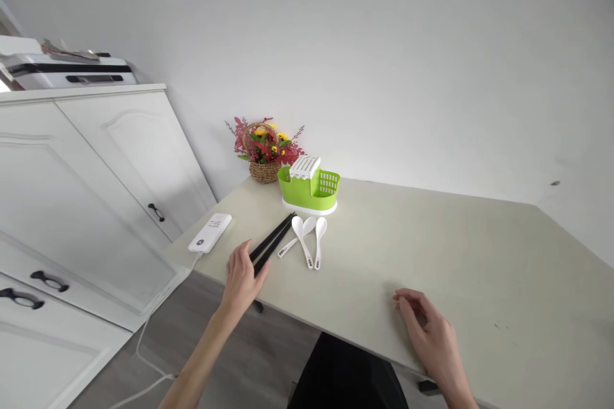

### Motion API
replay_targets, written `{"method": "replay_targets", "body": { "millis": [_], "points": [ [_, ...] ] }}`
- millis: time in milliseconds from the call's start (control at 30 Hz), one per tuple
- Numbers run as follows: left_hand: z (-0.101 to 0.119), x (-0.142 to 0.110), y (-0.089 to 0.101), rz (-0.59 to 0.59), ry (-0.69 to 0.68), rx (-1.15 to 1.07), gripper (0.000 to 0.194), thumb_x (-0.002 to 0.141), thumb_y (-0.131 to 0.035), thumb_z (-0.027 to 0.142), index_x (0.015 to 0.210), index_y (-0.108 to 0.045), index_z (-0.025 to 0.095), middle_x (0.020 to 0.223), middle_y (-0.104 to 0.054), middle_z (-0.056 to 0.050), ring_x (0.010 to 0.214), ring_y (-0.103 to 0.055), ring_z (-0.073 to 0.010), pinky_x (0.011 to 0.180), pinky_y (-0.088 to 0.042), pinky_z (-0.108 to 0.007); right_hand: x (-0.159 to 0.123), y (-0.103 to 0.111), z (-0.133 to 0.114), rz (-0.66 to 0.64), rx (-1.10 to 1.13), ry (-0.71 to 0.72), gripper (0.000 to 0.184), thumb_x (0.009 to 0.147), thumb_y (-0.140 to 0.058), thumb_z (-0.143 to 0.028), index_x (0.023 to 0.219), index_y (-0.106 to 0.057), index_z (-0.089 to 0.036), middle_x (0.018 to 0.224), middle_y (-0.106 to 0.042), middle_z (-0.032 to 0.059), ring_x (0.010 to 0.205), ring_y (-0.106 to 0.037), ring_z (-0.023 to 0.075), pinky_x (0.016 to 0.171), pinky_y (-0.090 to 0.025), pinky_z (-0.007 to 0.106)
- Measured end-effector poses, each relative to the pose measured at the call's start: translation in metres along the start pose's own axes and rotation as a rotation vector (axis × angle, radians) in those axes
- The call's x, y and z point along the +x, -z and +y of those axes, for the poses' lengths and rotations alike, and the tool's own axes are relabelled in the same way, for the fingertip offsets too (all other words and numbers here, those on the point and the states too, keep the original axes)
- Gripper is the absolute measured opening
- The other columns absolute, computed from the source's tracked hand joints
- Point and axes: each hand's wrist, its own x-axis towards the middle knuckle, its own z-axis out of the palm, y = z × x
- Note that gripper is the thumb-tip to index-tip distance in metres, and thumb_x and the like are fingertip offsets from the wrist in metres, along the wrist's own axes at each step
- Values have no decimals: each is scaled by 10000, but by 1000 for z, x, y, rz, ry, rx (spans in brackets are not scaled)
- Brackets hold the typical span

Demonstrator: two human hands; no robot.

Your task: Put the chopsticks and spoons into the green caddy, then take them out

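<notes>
My left hand is at the near left edge of the beige table, its fingers closed round the near ends of several black chopsticks that lie on the table. Right of the chopsticks lie three white spoons, bowls pointing away from me. Behind them stands a green utensil holder with a white insert. My right hand rests on the table near its front edge, fingers loosely curled, holding nothing.
A white power bank with a cable lies at the table's left corner. A basket of flowers stands against the wall. White cabinets with dark handles fill the left side.
</notes>
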Motion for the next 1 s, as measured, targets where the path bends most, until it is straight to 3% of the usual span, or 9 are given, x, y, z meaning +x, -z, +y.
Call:
{"method": "replay_targets", "body": {
  "millis": [233,367,500,700,833,1000],
  "points": [
    [-2,8,-2,-52,-60,112,511,1078,-384,400,1486,-376,93,1381,-590,-243,1310,-573,-369,1014,-526,-487,0,0,3,-18,-15,-25,462,947,-522,-643,1092,-735,-260,1180,-777,97,988,-753,252,665,-557,267],
    [3,22,4,-175,-35,253,446,1060,-417,309,1432,-467,67,1270,-646,-227,1209,-606,-358,955,-542,-446,0,0,4,-16,-13,-15,462,951,-523,-641,1087,-732,-252,1178,-777,105,997,-753,253,653,-549,261],
    [12,35,8,-295,-28,348,478,1026,-442,202,1478,-447,45,1245,-637,-235,1165,-606,-343,911,-546,-413,0,0,4,-13,-9,-11,451,946,-530,-637,1072,-731,-254,1163,-783,97,982,-756,250,678,-555,267],
    [19,44,7,-416,-62,400,473,878,-598,71,1348,-545,58,1205,-602,-251,1138,-597,-361,883,-540,-419,0,0,5,-3,1,-5,450,944,-540,-630,1084,-739,-251,1146,-789,104,964,-758,260,656,-557,270],
    [19,48,7,-493,-93,458,401,798,-605,10,1196,-619,57,1189,-594,-265,1139,-590,-374,876,-539,-424,-1,0,6,-7,-5,3,426,954,-541,-606,1082,-742,-253,1148,-789,102,975,-758,257,643,-552,259],
    [23,52,8,-515,-91,469,457,722,-643,-22,1175,-633,32,1182,-595,-281,1134,-593,-384,865,-542,-423,0,0,6,-6,-8,1,417,952,-537,-606,1057,-742,-258,1135,-792,91,985,-759,252,669,-558,261]
  ]
}}
